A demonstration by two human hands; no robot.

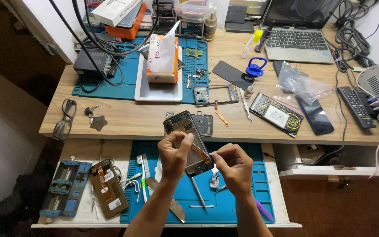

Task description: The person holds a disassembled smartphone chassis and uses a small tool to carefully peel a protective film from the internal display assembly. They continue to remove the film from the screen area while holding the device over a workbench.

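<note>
Looking down from the head camera, the left hand grips an opened phone frame by its left edge, holding it tilted above the blue mat in the pulled-out drawer. The right hand pinches at the frame's lower right corner, fingertips together; what they nip is too small to make out.

Around them, plenty of clutter: a gold phone back and a blue clamp jig lie left in the drawer, a screwdriver sits just under the hands, and a purple pry tool is partly hidden by the right forearm. Up on the desk, a tissue box stands on a white tablet; a battery, a dark phone, a remote and a laptop spread to the right. Glasses rest at the left edge. The laptop screen is cut off at the top.
</note>
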